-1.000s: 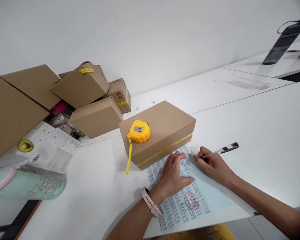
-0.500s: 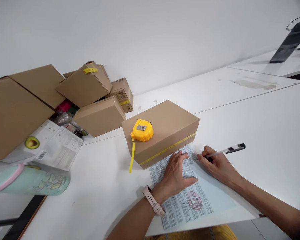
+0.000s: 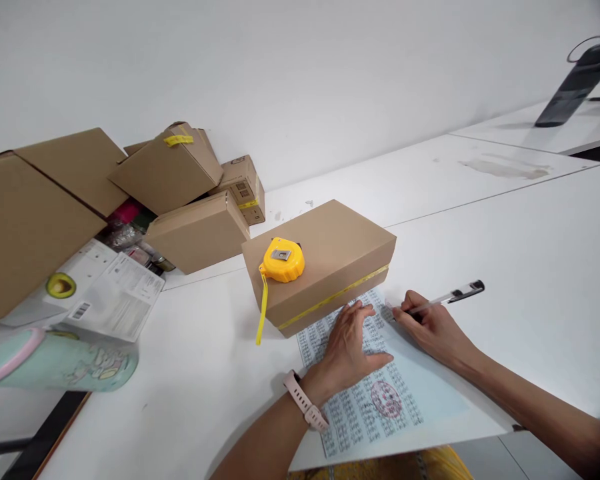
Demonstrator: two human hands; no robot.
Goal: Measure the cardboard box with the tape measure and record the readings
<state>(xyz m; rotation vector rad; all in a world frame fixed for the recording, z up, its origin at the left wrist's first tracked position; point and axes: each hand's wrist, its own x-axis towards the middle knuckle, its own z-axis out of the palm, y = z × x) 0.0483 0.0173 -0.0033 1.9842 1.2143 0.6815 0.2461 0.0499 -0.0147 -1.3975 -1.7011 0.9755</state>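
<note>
A pale blue sheet of paper (image 3: 397, 393), covered in rows of dark handwriting and bearing a round red mark, lies at the table's front edge. My left hand (image 3: 347, 347) rests on it with fingers and thumb apart, holding nothing. In my right hand (image 3: 430, 327) is a clear pen (image 3: 453, 294) with black ends, its tip down at the sheet's right side. Just beyond the paper sits a closed cardboard box (image 3: 330, 250) with yellow tape along its side. On that box lies a yellow tape measure (image 3: 283, 261), a short length of its blade hanging over the edge.
Several cardboard boxes (image 3: 195, 233) are piled at the back left. A white printed package (image 3: 120, 293) and a mint-green bottle (image 3: 80, 363) lie at the left. A dark bottle (image 3: 575, 87) stands far right. The white table (image 3: 505, 253) meets the wall behind.
The whole view has shifted very slightly. My right hand and the pen show hardly any motion, and my left hand stays in place on the paper.
</note>
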